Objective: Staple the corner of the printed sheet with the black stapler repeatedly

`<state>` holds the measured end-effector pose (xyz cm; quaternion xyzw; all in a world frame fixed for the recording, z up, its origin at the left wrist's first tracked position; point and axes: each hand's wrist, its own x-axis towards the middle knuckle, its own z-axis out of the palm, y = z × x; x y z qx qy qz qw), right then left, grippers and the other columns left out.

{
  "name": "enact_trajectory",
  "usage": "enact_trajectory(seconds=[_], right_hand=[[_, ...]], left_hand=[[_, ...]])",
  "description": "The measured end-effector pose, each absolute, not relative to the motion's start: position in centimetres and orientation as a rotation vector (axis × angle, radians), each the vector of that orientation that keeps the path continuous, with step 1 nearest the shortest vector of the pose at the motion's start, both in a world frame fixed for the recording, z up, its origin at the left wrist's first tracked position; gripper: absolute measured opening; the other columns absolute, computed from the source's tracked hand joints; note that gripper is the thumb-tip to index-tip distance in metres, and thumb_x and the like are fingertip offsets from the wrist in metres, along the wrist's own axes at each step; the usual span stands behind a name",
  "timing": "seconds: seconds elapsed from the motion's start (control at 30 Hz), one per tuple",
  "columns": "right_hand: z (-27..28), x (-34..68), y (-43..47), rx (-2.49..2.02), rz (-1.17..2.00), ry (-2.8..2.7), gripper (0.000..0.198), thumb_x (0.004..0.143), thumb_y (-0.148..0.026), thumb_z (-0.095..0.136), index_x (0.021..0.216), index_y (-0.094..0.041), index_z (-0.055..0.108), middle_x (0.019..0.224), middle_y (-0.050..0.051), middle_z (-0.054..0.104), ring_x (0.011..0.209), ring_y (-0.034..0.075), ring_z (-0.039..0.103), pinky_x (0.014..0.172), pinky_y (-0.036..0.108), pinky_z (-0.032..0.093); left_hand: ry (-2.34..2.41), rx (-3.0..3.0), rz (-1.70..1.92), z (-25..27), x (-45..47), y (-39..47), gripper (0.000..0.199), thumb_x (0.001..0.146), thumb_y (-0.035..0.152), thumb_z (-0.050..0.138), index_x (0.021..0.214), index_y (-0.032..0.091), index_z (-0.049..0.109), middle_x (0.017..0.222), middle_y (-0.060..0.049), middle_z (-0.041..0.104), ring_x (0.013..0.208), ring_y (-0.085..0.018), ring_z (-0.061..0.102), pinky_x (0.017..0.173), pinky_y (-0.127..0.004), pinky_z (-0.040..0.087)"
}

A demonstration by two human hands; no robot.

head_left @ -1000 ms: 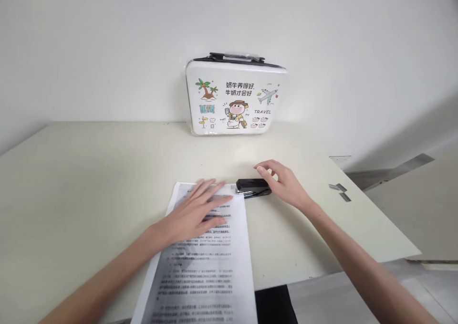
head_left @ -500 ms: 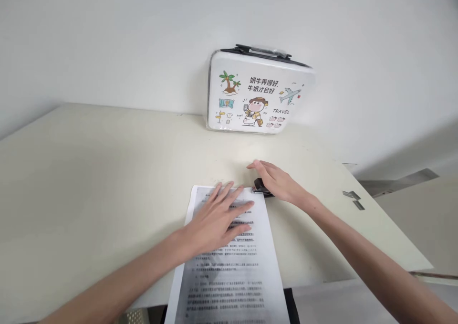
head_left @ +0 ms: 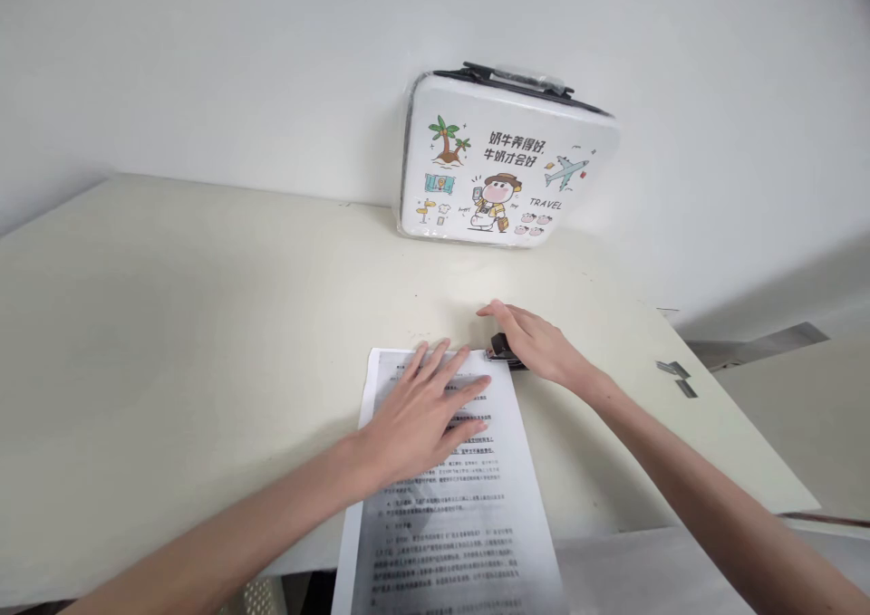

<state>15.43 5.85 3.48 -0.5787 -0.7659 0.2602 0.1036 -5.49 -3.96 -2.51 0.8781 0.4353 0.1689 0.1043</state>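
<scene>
Printed sheets of paper [head_left: 449, 538] lie on the table and run off its near edge. My left hand [head_left: 425, 416] rests flat on their upper part, fingers spread over the text. A black stapler [head_left: 504, 350] sits at the top right corner of the paper, with its front end over the edge. My right hand [head_left: 536, 339] is over the stapler, its palm against the rear part, thumb and forefinger reaching out past it to the left. The back of the stapler is hidden under this hand.
A white case [head_left: 507, 158] with cartoon travel pictures and a black handle stands against the wall behind. Several grey staple strips [head_left: 680, 378] lie near the right edge of the pale table [head_left: 204, 343]. Part of a perforated seat [head_left: 262, 595] shows below the near edge.
The whole view has shifted slightly, with the paper and hands a little farther right. Both hands keep the same places on the paper and at the stapler.
</scene>
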Motion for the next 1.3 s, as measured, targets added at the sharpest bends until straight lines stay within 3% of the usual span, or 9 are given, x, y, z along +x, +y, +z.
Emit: enact_trajectory(seconds=[0.33, 0.9, 1.1, 1.3], right_hand=[[3.5, 15.1, 5.8, -1.701, 0.691, -2.282, 0.071, 0.109, -0.064, 0.013, 0.125, -0.030, 0.073, 0.145, 0.003, 0.069, 0.135, 0.032, 0.062, 0.111, 0.048, 0.049], [3.2, 14.6, 5.8, -1.763, 0.658, -2.290, 0.068, 0.110, -0.061, 0.012, 0.124, -0.031, 0.071, 0.144, 0.003, 0.068, 0.131, 0.033, 0.063, 0.109, 0.053, 0.047], [2.9, 14.2, 5.7, -1.750, 0.518, -2.351, 0.066, 0.111, -0.057, 0.012, 0.126, -0.029, 0.070, 0.144, 0.006, 0.068, 0.132, 0.033, 0.063, 0.102, 0.050, 0.052], [2.8, 13.7, 5.5, -1.740, 0.324, -2.467, 0.060, 0.112, -0.048, 0.015, 0.129, -0.026, 0.068, 0.147, 0.009, 0.065, 0.134, 0.032, 0.062, 0.104, 0.050, 0.051]], left_hand=[[1.273, 2.583, 0.548, -2.8, -5.5, -3.9, 0.056, 0.109, 0.062, 0.040, 0.154, 0.031, 0.054, 0.173, -0.006, 0.035, 0.163, -0.037, 0.022, 0.132, -0.063, 0.019], [1.276, 2.575, 0.534, -2.7, -5.4, -3.8, 0.057, 0.109, 0.063, 0.040, 0.154, 0.031, 0.055, 0.172, -0.007, 0.036, 0.162, -0.037, 0.023, 0.132, -0.063, 0.019], [1.268, 2.575, 0.589, -2.8, -5.4, -3.8, 0.055, 0.109, 0.062, 0.039, 0.153, 0.032, 0.056, 0.172, -0.005, 0.037, 0.162, -0.036, 0.025, 0.132, -0.062, 0.019], [1.273, 2.577, 0.577, -2.9, -5.5, -3.9, 0.055, 0.109, 0.061, 0.041, 0.154, 0.032, 0.055, 0.171, -0.007, 0.037, 0.162, -0.037, 0.024, 0.131, -0.062, 0.019]])
